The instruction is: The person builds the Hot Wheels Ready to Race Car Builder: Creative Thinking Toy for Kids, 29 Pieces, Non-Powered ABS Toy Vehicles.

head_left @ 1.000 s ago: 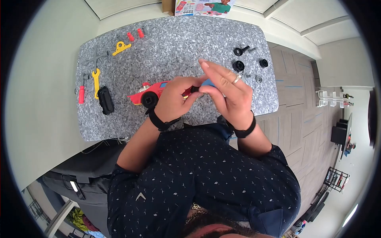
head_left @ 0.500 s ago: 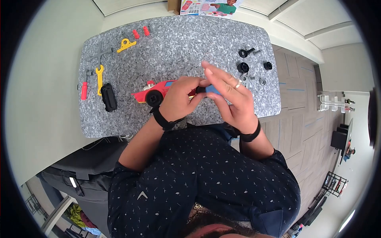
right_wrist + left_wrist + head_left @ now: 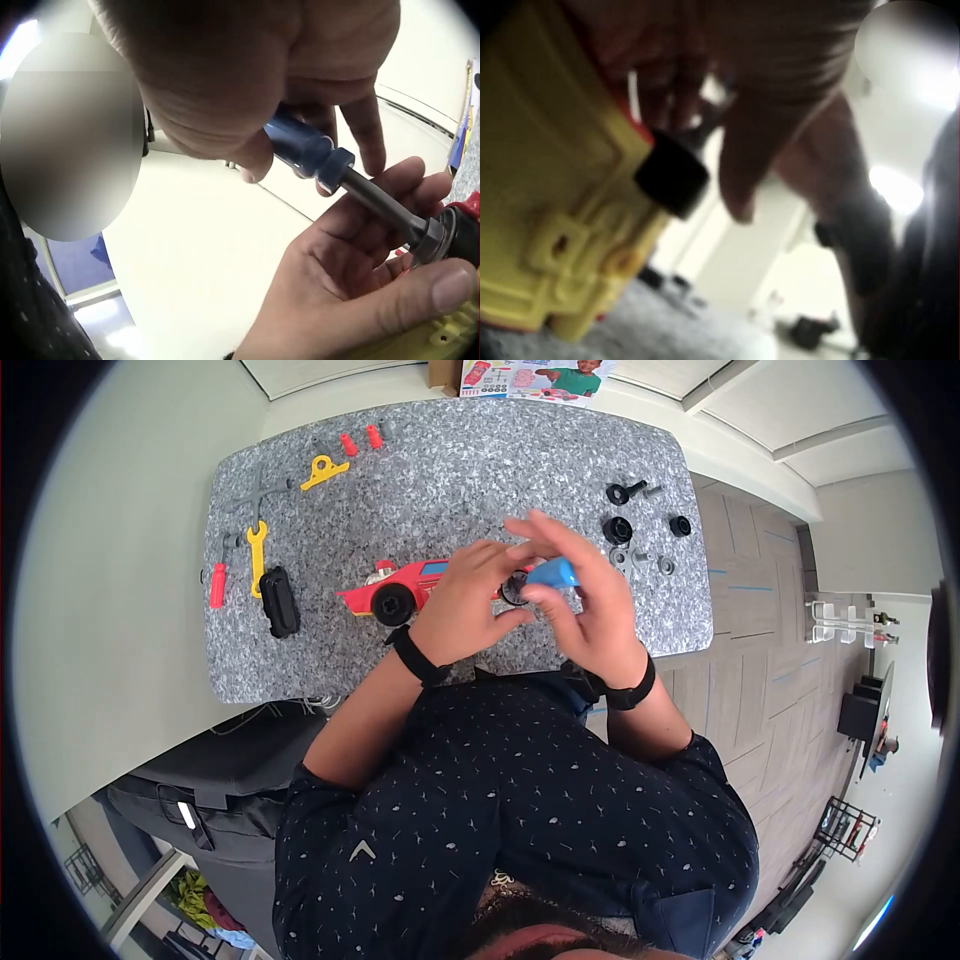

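The red plastic toy car with black wheels lies on the grey speckled tabletop, its forward portion beneath the left hand and the right hand beyond its end. The right hand pinches the blue-handled screwdriver with a grey metal shaft between thumb and fingers. The left hand spans the car, thumb clear of the end wheel; whether its fingers grip the body cannot be told from the blurred left wrist view. At the far edge stands a printed cardboard box, contents hidden. The right wrist view alone exposes the screwdriver tip meeting a grey hexagonal fastener at the wheel; the left wrist view reveals the moulded yellow underside
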Tool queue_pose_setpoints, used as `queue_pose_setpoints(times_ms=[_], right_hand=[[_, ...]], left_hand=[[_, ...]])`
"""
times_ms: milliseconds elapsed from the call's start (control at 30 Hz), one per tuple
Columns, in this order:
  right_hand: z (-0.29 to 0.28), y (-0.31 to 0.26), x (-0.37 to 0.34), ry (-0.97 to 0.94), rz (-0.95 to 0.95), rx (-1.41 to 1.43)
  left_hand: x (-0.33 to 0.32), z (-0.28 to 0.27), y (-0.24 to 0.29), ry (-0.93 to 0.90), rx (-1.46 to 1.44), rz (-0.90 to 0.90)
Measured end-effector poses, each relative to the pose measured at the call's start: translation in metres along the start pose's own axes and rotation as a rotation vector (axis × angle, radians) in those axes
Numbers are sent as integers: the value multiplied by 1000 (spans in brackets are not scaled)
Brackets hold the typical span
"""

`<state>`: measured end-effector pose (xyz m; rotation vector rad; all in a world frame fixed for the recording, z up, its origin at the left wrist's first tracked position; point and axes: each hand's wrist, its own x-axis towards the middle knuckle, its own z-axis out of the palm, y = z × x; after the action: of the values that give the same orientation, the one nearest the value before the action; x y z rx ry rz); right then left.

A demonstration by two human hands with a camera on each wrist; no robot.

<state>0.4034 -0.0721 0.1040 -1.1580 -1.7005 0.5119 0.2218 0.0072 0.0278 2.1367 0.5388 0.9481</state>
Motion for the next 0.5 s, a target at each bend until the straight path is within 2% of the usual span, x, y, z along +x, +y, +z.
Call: queue_pose_setpoints(times_ms=[67,100,200,233,333,367,433,500], right_hand=[[0,10,-10,120,27,211],[2,10,-13,253,11,384],[-23,24,-20,354,34,363],[-25,24,-21,385,152,312],[-30,44,-39,310,424,55],[-29,50,-45,260,449,7],[-21,58,-56,172,505,106],[-10,70,-70,73,534,213]], left_hand=[[-1,0,9,-80,177,-20],[-1,1,13,-120,266,-31],[-5,16,5,-205,505,-66],[-3,11,10,-183,478,-50],[7,-11,30,-76,328,18],[11,-21,40,-11,233,42],[20,-49,61,74,105,111],[17,-64,67,174,-31,70]])
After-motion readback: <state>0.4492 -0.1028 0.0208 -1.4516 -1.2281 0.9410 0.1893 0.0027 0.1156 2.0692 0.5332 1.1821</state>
